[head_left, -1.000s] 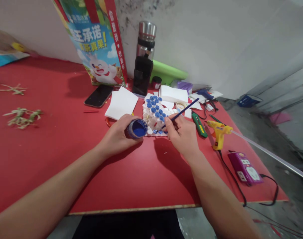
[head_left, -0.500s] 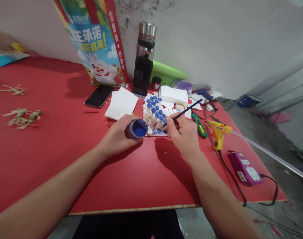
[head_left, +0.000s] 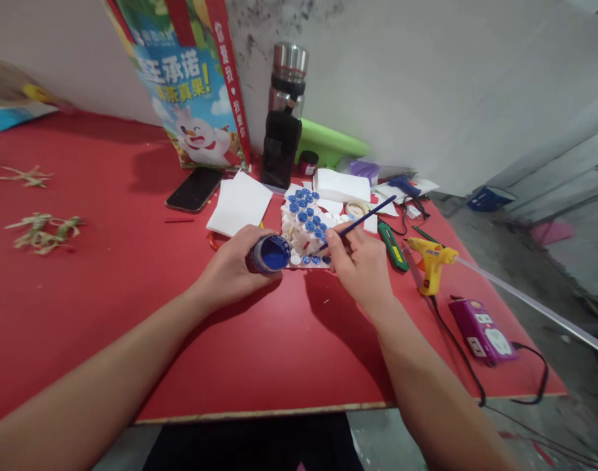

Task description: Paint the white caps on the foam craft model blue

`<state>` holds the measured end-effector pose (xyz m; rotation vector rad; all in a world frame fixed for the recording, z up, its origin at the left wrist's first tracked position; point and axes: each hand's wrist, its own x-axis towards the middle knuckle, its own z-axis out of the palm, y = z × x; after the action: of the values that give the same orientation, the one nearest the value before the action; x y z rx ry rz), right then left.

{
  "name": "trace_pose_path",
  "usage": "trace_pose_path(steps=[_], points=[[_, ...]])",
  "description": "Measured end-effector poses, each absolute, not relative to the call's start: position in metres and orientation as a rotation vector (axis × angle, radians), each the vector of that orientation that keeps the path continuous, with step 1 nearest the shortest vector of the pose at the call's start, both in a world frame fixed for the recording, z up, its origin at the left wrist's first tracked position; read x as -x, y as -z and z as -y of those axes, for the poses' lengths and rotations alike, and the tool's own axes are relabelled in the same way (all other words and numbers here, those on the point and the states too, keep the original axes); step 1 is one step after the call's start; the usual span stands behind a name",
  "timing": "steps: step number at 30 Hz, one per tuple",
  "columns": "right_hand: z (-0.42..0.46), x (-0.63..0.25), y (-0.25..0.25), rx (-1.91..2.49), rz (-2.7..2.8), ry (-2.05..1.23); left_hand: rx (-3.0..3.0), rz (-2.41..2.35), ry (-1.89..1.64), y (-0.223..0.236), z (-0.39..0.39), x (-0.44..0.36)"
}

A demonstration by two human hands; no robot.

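My left hand (head_left: 237,265) is wrapped round a small jar of blue paint (head_left: 273,254), its mouth tipped toward me. In my right hand (head_left: 360,261) a thin dark blue paintbrush (head_left: 370,214) is pinched, its handle slanting up to the right. The brush's tip points down at a white craft model (head_left: 299,235) behind the hands, though I cannot tell whether it touches. Several round pieces on the model's top and along its front edge are blue; others are white. My right fingers hide part of its right side.
Right of the hands lie a green utility knife (head_left: 393,247), a yellow glue gun (head_left: 431,261) and a purple power box (head_left: 483,330) with cords. Behind stand a black pouch (head_left: 281,147), a steel bottle (head_left: 289,65) and a printed bag (head_left: 195,98). White paper (head_left: 237,203) and a phone (head_left: 195,190) lie left.
My right hand and the brush have shifted very slightly left. The left hand and the paint jar stay in place.
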<state>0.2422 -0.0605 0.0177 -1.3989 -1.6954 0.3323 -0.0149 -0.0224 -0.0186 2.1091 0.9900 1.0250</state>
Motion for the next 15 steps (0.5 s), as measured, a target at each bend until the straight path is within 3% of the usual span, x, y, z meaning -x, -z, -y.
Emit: trace_pose_path(steps=[9, 15], points=[[0.059, -0.243, -0.016, 1.348, 1.687, -0.307, -2.124, -0.983, -1.027, 0.017, 0.023, 0.014], [0.073, -0.235, -0.022, 1.063, 1.443, -0.366, -2.205, -0.972, -0.987, 0.017, 0.025, 0.013]])
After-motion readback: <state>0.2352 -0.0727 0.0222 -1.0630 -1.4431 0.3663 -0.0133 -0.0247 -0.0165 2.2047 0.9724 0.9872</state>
